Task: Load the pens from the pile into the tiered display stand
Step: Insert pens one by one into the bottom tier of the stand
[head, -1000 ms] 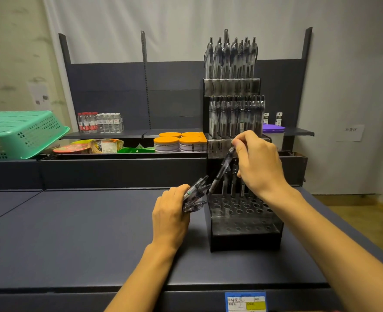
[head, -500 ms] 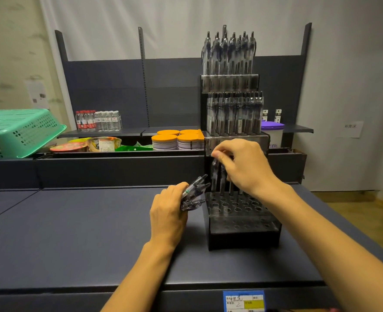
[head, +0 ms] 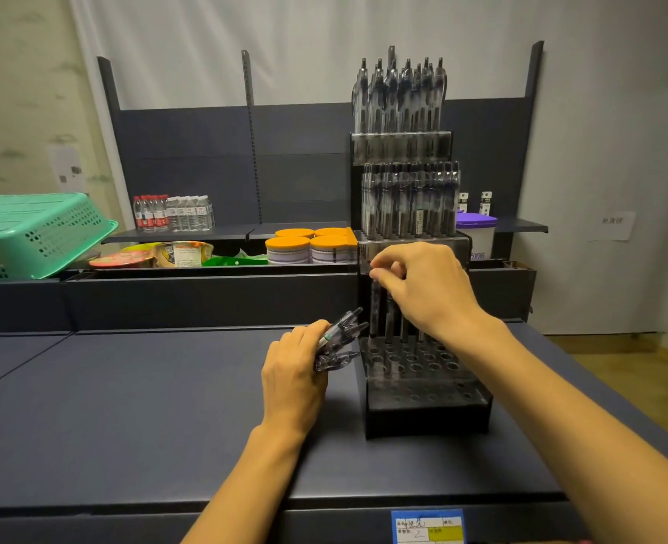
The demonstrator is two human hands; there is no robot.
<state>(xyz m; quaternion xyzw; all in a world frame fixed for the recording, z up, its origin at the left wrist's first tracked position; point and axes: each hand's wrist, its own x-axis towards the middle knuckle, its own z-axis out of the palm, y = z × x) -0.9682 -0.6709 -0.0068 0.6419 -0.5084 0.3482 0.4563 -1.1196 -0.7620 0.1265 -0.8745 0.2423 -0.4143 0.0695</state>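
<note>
My left hand point(head: 293, 380) grips a bunch of pens point(head: 338, 339), clear barrels with dark ink, one showing a green band. The display stand point(head: 422, 410) is black with smoky clear tiers. The table point(head: 128, 406) is dark slate blue. Off left, a mint-green perforated basket point(head: 38, 233). Behind, tubs with orange lids point(head: 309, 245), one tub with a purple lid point(head: 475, 221), red-labelled bottles point(head: 150, 212), and a blue-and-yellow label point(head: 428, 526) at the table edge.

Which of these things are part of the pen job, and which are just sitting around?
Part of the job:
stand
pen pinched by the right hand
pens gripped in the left hand

Just lying about:
basket
bottles
orange-lidded tubs
purple-lidded tub
</note>
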